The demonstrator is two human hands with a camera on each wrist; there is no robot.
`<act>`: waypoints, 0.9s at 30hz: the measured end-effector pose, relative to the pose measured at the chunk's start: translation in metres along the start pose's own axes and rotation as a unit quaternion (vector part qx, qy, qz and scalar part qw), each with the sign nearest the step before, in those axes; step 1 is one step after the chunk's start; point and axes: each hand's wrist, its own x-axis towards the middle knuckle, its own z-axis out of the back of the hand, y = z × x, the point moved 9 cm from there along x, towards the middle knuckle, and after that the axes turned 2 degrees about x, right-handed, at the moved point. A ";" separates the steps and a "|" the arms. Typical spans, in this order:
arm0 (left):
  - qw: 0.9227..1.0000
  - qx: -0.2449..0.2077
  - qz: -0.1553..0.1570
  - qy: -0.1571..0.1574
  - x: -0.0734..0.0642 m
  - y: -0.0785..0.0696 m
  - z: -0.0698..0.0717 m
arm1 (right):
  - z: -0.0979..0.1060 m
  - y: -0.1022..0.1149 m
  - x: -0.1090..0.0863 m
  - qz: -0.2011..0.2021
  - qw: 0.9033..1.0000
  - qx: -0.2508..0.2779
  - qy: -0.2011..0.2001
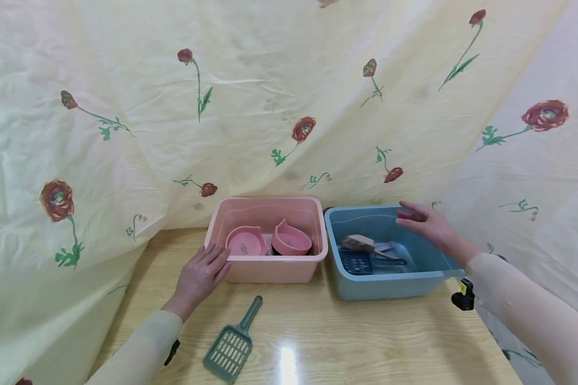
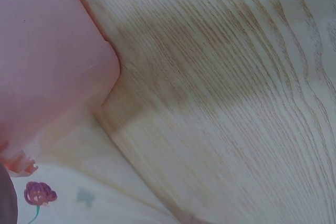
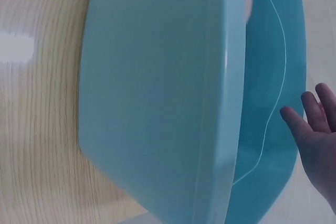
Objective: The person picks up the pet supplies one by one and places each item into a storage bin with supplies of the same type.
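Note:
My left hand (image 1: 197, 275) lies with extended fingers at the front left corner of a pink bin (image 1: 274, 271). Two pink bowls with cat-ear rims sit inside it, a left bowl (image 1: 246, 243) and a tilted right bowl (image 1: 293, 239). Above the right part of a blue bin (image 1: 390, 289) hovers my right hand (image 1: 428, 227), fingers loosely spread and holding nothing; the right wrist view shows the hand (image 3: 317, 145) near the far rim. In the blue bin lie a navy litter scoop (image 1: 358, 263) and a beige litter scoop (image 1: 360, 242), overlapping, beside a pale lilac piece (image 1: 387, 246).
A grey-green slotted litter scoop (image 1: 230, 350) lies on the wooden table (image 1: 347, 342) in front of the pink bin. Flower-patterned cloth (image 1: 250, 133) hangs behind the bins and along both sides. The two bins stand side by side.

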 end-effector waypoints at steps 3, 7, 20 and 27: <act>1.000 -0.001 0.000 0.002 -0.001 0.000 -0.001 | -0.003 0.002 -0.005 0.003 1.000 -0.019 0.003; 1.000 0.002 0.000 0.009 -0.002 0.001 -0.003 | -0.008 0.005 -0.013 0.018 0.996 -0.083 0.012; 1.000 0.001 0.003 0.015 -0.001 0.004 -0.002 | -0.024 0.033 -0.069 0.146 0.928 -0.341 -0.024; 1.000 0.000 0.008 0.019 -0.001 0.004 -0.002 | -0.015 0.023 -0.098 0.163 0.926 -0.327 -0.094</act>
